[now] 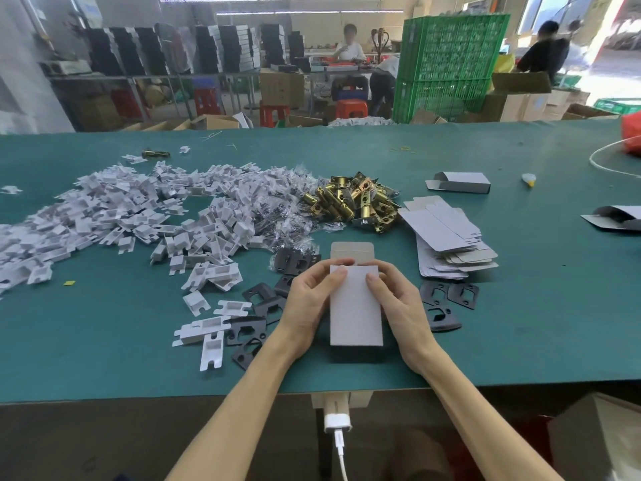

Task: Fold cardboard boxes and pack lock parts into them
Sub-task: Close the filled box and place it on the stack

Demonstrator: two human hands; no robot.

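The box (355,307) sat at the middle of the table (520,324), close to its near edge, held by both hands. The left hand (312,303) and right hand (399,300) each curled fingers round a long side, with thumbs pressing its top face. The far flap (352,251) stood open (the inside was hidden). Squeezing too hard would likely buckle the thin walls, and a crooked tuck could crease that flap.
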